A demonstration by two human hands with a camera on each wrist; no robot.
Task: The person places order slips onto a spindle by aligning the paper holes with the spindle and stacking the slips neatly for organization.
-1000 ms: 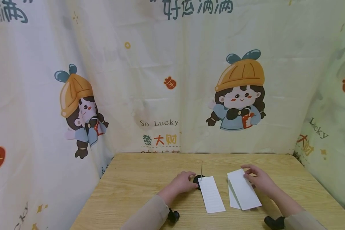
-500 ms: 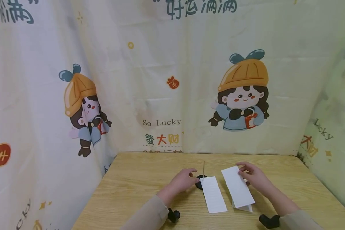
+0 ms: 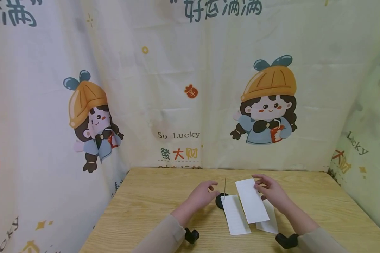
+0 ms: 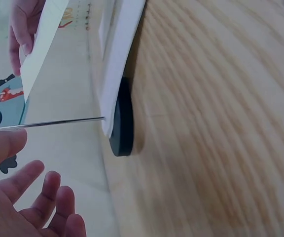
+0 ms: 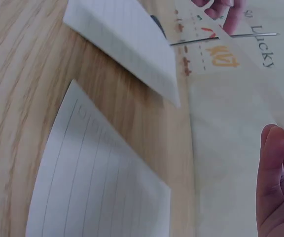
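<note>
A bill spike stands on the table, its thin metal rod [image 3: 225, 186] rising from a round black base [image 3: 219, 202]. A stack of lined paper slips [image 3: 235, 216] is pierced near one corner by the rod and lies over the base. My right hand [image 3: 273, 192] pinches a white paper slip [image 3: 252, 202] by its far right edge, holding it raised beside the spike. My left hand [image 3: 202, 195] hovers just left of the rod, fingers loosely bent with nothing held; in the left wrist view its thumb [image 4: 6, 145] appears close to the rod.
Another lined slip [image 5: 97, 182] lies on the wooden table [image 3: 158, 196], partly under the raised one in the head view. A printed curtain [image 3: 177, 105] hangs behind the table and along both sides. Black wrist cameras sit at both sleeves.
My right hand has lifted the top slip off the lower one and carried it left toward the spike. My left hand has moved slightly up and away from the base.
</note>
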